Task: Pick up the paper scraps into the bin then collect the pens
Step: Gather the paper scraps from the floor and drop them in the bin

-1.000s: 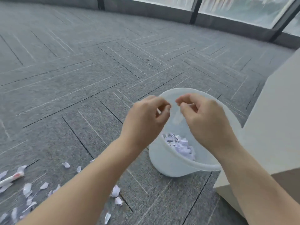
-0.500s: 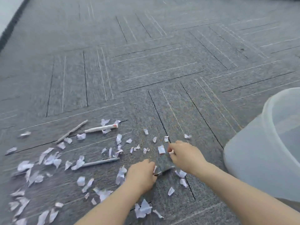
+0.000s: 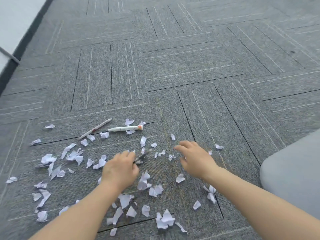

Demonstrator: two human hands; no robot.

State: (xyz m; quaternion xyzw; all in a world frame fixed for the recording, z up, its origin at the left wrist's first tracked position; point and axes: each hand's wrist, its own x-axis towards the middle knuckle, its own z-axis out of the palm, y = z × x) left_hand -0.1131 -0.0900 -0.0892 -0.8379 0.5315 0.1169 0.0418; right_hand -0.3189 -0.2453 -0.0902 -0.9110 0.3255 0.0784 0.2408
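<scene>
Both hands had shifted: the left hand [image 3: 120, 168] gripped a dark pen [image 3: 142, 156] at 12 o'clock; the right hand [image 3: 195, 157], previously pinching, spread wide over paper scraps [image 3: 143, 181].

We look down on grey carpet tiles [image 3: 173, 66] laid in alternating stripe directions; a dark skirting strip [image 3: 26, 40] runs along a pale wall [image 3: 15, 16] at the upper left corner.

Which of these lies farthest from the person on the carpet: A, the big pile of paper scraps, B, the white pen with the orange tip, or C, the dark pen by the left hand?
B: the white pen with the orange tip lies beyond the paper scraps and beyond the dark pen at the left hand.
</scene>
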